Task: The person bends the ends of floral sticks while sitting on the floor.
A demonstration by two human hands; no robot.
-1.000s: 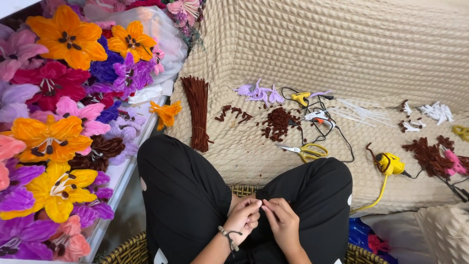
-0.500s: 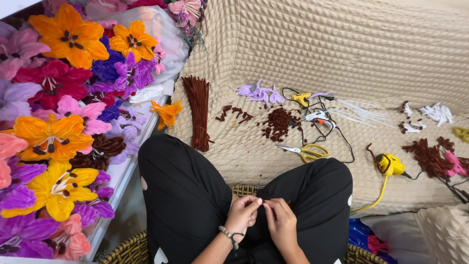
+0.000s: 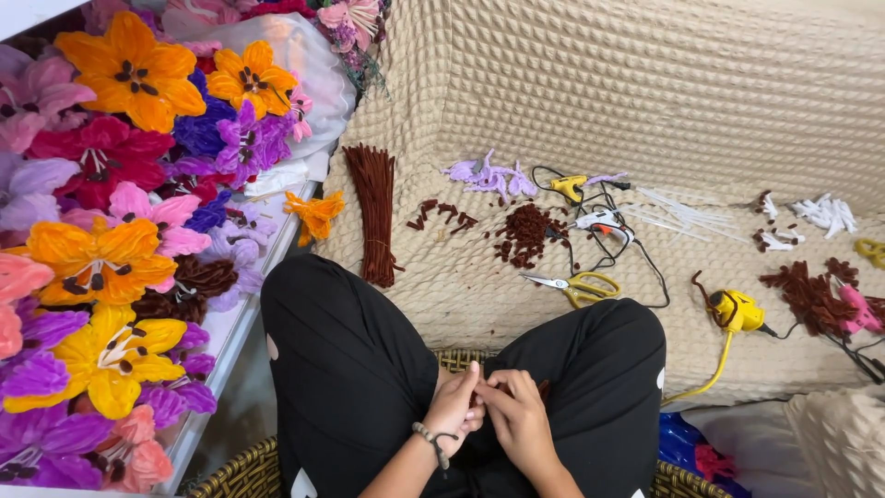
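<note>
Left hand [image 3: 454,406] and right hand [image 3: 516,420] pinch a small brown piece [image 3: 542,389] over the lap — it could slip into the basket [image 3: 230,470] below.

Two soft packages show. A milky, half-clear plastic bag [image 3: 309,69] lies at the upper left, draped over the heap of flowers [image 3: 138,184]; it is crumpled and rounded, and pink and orange petals show dimly through it. A shiny blue plastic bag [image 3: 680,441] sits at the lower right, wedged between the black trouser leg [image 3: 590,369] and a white cloth [image 3: 756,443]; it is crinkled, its mouth open, with something pink [image 3: 712,459] in it.
</note>
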